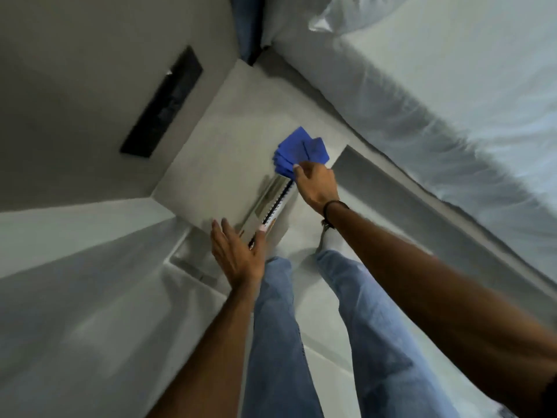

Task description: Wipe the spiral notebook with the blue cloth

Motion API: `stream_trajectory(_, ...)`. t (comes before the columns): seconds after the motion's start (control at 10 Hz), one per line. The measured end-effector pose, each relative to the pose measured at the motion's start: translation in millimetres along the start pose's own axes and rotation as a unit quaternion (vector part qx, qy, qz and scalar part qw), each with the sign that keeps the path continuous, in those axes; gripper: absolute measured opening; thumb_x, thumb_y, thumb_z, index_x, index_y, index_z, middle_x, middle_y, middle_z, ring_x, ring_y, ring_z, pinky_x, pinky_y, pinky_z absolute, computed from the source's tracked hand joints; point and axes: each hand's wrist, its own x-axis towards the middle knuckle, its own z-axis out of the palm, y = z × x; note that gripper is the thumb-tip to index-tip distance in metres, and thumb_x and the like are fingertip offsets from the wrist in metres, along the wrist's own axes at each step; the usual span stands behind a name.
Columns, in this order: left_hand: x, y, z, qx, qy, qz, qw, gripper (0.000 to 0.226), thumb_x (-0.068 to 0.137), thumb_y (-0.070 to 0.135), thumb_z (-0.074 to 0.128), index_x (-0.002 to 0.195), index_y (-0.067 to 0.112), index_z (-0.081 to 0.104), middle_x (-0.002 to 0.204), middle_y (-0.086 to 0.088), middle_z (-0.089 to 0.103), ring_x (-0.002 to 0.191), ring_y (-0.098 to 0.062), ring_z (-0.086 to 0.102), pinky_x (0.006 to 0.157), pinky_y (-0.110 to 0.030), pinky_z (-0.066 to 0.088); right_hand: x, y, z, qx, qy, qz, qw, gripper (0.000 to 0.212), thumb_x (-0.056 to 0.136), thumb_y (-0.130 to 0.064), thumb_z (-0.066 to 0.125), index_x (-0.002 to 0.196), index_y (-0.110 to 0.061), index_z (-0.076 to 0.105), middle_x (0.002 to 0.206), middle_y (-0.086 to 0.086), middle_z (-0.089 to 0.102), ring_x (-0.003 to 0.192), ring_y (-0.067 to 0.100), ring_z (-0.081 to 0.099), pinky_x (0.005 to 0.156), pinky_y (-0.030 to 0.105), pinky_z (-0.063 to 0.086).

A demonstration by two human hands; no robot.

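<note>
The spiral notebook [266, 203] lies on a pale bedside table [217, 152], near its front edge; it is seen at a steep angle, with its dark wire binding along the right side. A folded blue cloth [301, 150] rests at the notebook's far end. My right hand [316, 184] is closed on the near edge of the cloth. My left hand [238, 251] lies flat with fingers spread, its thumb against the notebook's near end. The picture is blurred.
A black rectangular panel [164, 104] is set in the wall at the left. A bed with white bedding [452, 101] runs along the right. My legs in blue jeans [280, 327] stand on the pale floor below the table.
</note>
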Motion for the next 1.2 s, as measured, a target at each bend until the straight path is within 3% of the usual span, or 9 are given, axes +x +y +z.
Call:
stream_trajectory(0.1, -13.3, 5.5, -4.8, -0.268, 0.023, -0.262, 0.927, 0.065, 0.103, 0.033, 0.051, 0.151, -0.009, 0.038, 0.158, -0.029, 0.039, 0.149, -0.039, 0.038, 0.123, -0.043, 0.03, -3.1, -19.0, 2.5, -0.121, -0.113, -0.031, 0.986, 0.043, 0.099, -0.042, 0.044, 0.081, -0.006, 0.06, 0.082, 0.012, 0.06, 0.08, 0.032, 0.057, 0.068, 0.034, 0.043)
stream_trajectory(0.2, -9.4, 10.9, -4.7, -0.424, -0.012, -0.399, 0.813, 0.053, 0.107, 0.029, 0.039, 0.148, -0.003, 0.047, 0.156, -0.022, 0.047, 0.145, -0.036, 0.046, 0.123, -0.043, 0.034, -0.2, -21.1, 3.3, -0.165, -0.174, -0.02, 0.971, 0.041, 0.1, -0.042, 0.044, 0.074, -0.013, 0.059, 0.076, 0.007, 0.059, 0.079, 0.03, 0.058, 0.059, 0.029, 0.041)
stream_trajectory(0.3, -1.0, 15.1, -3.5, -0.497, -0.007, -0.416, 0.762, 0.052, 0.108, 0.032, 0.037, 0.151, 0.004, 0.045, 0.159, -0.017, 0.046, 0.145, -0.034, 0.045, 0.125, -0.044, 0.033, 5.3, -27.0, 7.1, -0.167, -0.2, -0.016, 0.965, 0.042, 0.1, -0.047, 0.041, 0.085, -0.013, 0.063, 0.087, 0.009, 0.062, 0.086, 0.029, 0.057, 0.071, 0.031, 0.044)
stream_trajectory(0.4, 15.1, 20.0, -8.8, -0.534, 0.021, -0.42, 0.733, 0.055, 0.107, 0.036, 0.038, 0.154, 0.009, 0.041, 0.16, -0.013, 0.044, 0.145, -0.033, 0.045, 0.125, -0.046, 0.034, 13.3, -42.3, 9.6, -0.142, -0.217, -0.01, 0.966, 0.055, 0.099, -0.055, 0.039, 0.115, -0.009, 0.065, 0.108, 0.013, 0.066, 0.104, 0.033, 0.058, 0.09, 0.038, 0.045)
stream_trajectory(0.7, 129.8, 22.3, -73.5, -0.543, 0.141, -0.378, 0.737, 0.057, 0.108, 0.04, 0.034, 0.149, 0.003, 0.048, 0.154, -0.02, 0.05, 0.142, -0.035, 0.049, 0.123, -0.04, 0.036, 65.4, -131.9, 54.3, -0.083, -0.211, -0.06, 0.972, 0.058, 0.099, -0.051, 0.043, 0.134, -0.008, 0.059, 0.142, 0.019, 0.056, 0.129, 0.038, 0.051, 0.108, 0.039, 0.037)
stream_trajectory(0.9, 147.9, 18.9, -101.0, -0.553, 0.141, -0.39, 0.723, 0.065, 0.107, 0.046, 0.028, 0.16, 0.009, 0.028, 0.168, -0.01, 0.029, 0.154, -0.029, 0.032, 0.125, -0.037, 0.023, 80.7, -160.3, 81.3, -0.077, -0.228, -0.067, 0.968, 0.069, 0.098, -0.058, 0.037, 0.144, -0.007, 0.047, 0.148, 0.017, 0.05, 0.132, 0.036, 0.049, 0.111, 0.043, 0.035)
stream_trajectory(1.0, 142.3, 13.1, -107.4, -0.568, 0.124, -0.389, 0.715, 0.065, 0.106, 0.047, 0.028, 0.16, 0.009, 0.03, 0.167, -0.007, 0.032, 0.153, -0.027, 0.035, 0.128, -0.038, 0.026, 81.0, -161.7, 83.4, -0.088, -0.246, -0.059, 0.964, 0.074, 0.097, -0.062, 0.033, 0.147, -0.008, 0.043, 0.151, 0.017, 0.047, 0.135, 0.036, 0.046, 0.113, 0.046, 0.033)
stream_trajectory(1.1, 132.4, 10.5, -116.9, -0.585, 0.12, -0.352, 0.72, 0.059, 0.105, 0.04, 0.029, 0.155, 0.01, 0.04, 0.162, -0.011, 0.042, 0.15, -0.03, 0.041, 0.122, -0.044, 0.036, 71.9, -165.5, 76.3, -0.082, -0.243, -0.064, 0.964, 0.075, 0.096, -0.063, 0.033, 0.149, -0.011, 0.041, 0.153, 0.016, 0.045, 0.138, 0.035, 0.043, 0.118, 0.048, 0.03)
stream_trajectory(1.2, 116.8, 16.8, -124.0, -0.538, 0.145, -0.338, 0.758, 0.058, 0.103, 0.038, 0.032, 0.148, 0.005, 0.047, 0.154, -0.018, 0.05, 0.142, -0.036, 0.049, 0.118, -0.046, 0.043, 59.9, -172.6, 60.5, -0.045, -0.205, -0.097, 0.973, 0.07, 0.095, -0.059, 0.041, 0.15, -0.016, 0.041, 0.153, 0.013, 0.046, 0.137, 0.033, 0.045, 0.117, 0.049, 0.033)
